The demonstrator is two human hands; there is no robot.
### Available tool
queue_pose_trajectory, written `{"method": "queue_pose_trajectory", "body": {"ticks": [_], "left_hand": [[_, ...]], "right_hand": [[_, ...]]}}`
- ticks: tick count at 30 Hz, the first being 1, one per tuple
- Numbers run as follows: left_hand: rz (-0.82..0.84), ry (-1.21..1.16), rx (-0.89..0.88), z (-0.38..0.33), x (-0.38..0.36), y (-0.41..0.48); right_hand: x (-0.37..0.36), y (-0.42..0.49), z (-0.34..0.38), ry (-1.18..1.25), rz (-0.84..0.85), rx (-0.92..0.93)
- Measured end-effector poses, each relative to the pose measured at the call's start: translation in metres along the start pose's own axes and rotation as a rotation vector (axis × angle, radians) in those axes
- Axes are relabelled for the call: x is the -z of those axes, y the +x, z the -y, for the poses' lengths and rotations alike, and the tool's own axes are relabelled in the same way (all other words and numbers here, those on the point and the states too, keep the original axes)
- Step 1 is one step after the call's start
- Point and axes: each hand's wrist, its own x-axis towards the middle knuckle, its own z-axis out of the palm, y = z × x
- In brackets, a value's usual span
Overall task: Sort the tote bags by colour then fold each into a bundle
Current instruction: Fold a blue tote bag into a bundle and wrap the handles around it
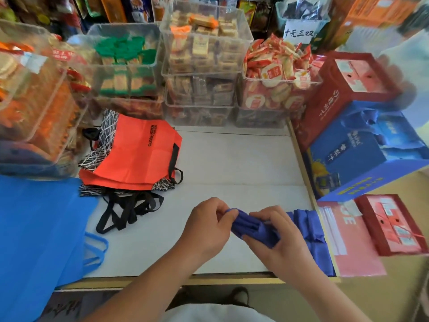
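We are gripping a dark blue tote bag with both hands, left hand and right hand, above the table, the red bags lying to the left.

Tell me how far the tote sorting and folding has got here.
Sorting looks done: orange bags, light blue bags and dark blue bundles lie in separate piles. The left hand and right hand grip another dark blue bag, partly bundled. The orange and light blue piles lie flat, not yet folded.
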Motion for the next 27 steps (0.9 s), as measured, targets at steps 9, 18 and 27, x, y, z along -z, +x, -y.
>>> {"method": "queue_pose_trajectory", "body": {"ticks": [9, 18, 27], "left_hand": [[-0.006, 0.136, -0.037, -0.046, -0.071, 0.023], [-0.07, 0.097, 0.132, -0.048, -0.165, 0.079], [-0.107, -0.05, 0.447, -0.004, -0.22, 0.082]], "right_hand": [[0.043, 0.013, -0.057, -0.002, 0.021, -0.067], [0.135, 0.055, -0.178, 0.395, -0.266, -0.709], [0.14, 0.136, -0.312, -0.044, -0.002, -0.664]]}}
